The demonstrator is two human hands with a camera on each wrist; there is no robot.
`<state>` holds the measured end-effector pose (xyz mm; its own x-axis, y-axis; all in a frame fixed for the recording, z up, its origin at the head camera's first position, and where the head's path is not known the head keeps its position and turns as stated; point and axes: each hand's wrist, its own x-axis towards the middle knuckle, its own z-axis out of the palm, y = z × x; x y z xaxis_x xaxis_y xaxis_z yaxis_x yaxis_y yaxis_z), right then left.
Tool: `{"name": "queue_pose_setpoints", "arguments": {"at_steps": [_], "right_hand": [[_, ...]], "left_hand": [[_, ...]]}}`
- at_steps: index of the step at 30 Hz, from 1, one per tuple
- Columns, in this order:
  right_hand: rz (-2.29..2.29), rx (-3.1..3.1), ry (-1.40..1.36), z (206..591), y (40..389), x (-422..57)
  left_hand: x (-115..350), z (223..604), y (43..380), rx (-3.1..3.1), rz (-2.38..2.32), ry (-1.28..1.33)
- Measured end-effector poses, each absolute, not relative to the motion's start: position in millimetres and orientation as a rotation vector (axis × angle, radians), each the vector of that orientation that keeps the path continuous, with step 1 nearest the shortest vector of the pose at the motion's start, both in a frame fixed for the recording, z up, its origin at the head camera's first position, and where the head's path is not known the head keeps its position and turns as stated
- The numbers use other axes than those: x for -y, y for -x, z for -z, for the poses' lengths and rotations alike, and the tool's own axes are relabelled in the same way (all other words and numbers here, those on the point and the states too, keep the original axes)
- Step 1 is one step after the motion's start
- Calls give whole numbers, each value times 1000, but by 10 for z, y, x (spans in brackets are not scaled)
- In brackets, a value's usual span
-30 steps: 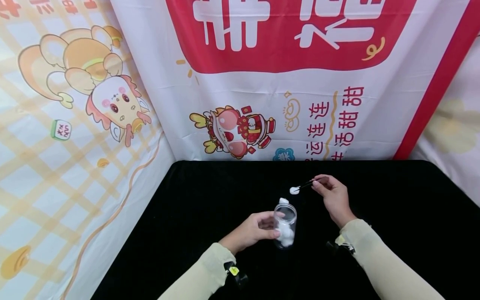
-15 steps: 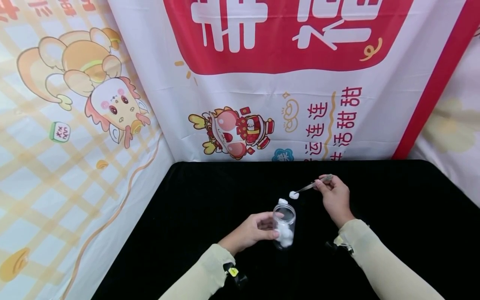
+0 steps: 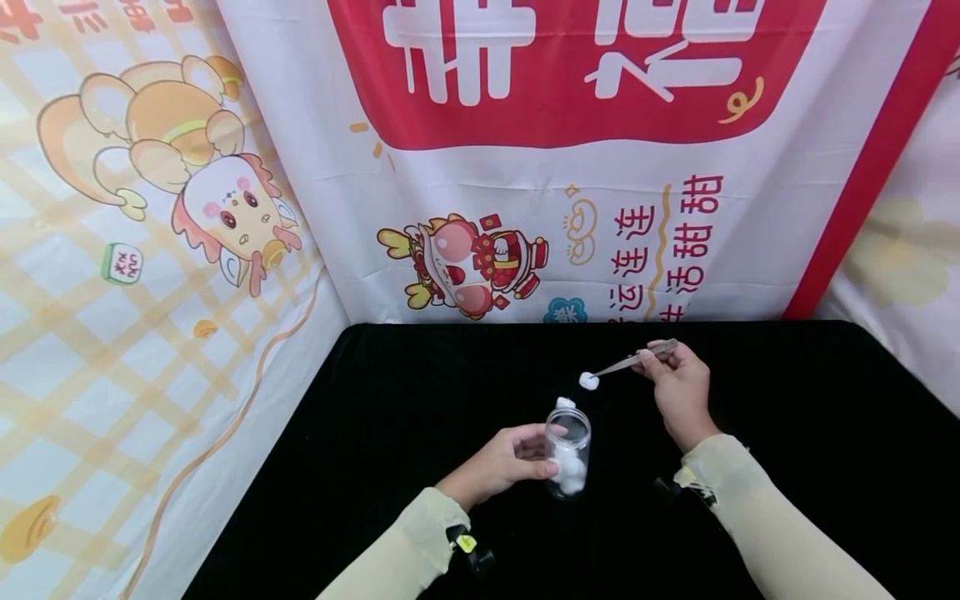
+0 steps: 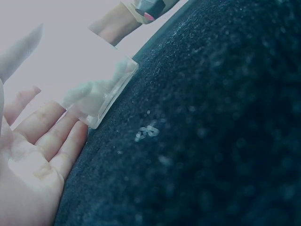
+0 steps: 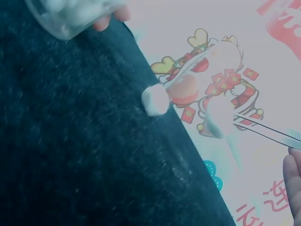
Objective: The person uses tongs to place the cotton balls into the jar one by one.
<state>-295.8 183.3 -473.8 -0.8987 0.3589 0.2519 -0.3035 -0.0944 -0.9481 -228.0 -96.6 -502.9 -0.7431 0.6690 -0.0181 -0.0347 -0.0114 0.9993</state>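
My left hand [image 3: 501, 463] holds a clear plastic jar [image 3: 568, 429] upright on the black table, thumb on the near side and fingers around the far side. White cotton balls [image 3: 570, 471] fill its lower part, and its mouth has no lid on. Just behind the jar, a loose cotton ball [image 3: 566, 403] lies on the table, also visible in the right wrist view. My right hand [image 3: 681, 392] pinches metal tweezers [image 3: 626, 363] pointing left. At their tips is another cotton ball [image 5: 219, 117], beyond the jar and to the right of the loose one.
The black cloth-covered table [image 3: 420, 400] ends at a printed fabric backdrop [image 3: 480, 192] behind. A second printed cloth [image 3: 150, 333] hangs along the left side. Dark cameras are strapped at both wrists.
My right hand has shifted slightly right, turning the tweezers a little. The cotton ball at their tips dipped toward me, then moved back up. The left hand and jar stay in place.
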Motion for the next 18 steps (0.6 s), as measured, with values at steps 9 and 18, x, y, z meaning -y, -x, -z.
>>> {"name": "queue_pose_setpoints", "arguments": {"at_steps": [9, 18], "right_hand": [[-2087, 1649, -63, 4577, 2900, -1816], [-2159, 1598, -186, 4363, 2775, -1774]], "left_hand": [[971, 5034, 2279, -1769, -1809, -669], [973, 5041, 2288, -1767, -1806, -670]]}}
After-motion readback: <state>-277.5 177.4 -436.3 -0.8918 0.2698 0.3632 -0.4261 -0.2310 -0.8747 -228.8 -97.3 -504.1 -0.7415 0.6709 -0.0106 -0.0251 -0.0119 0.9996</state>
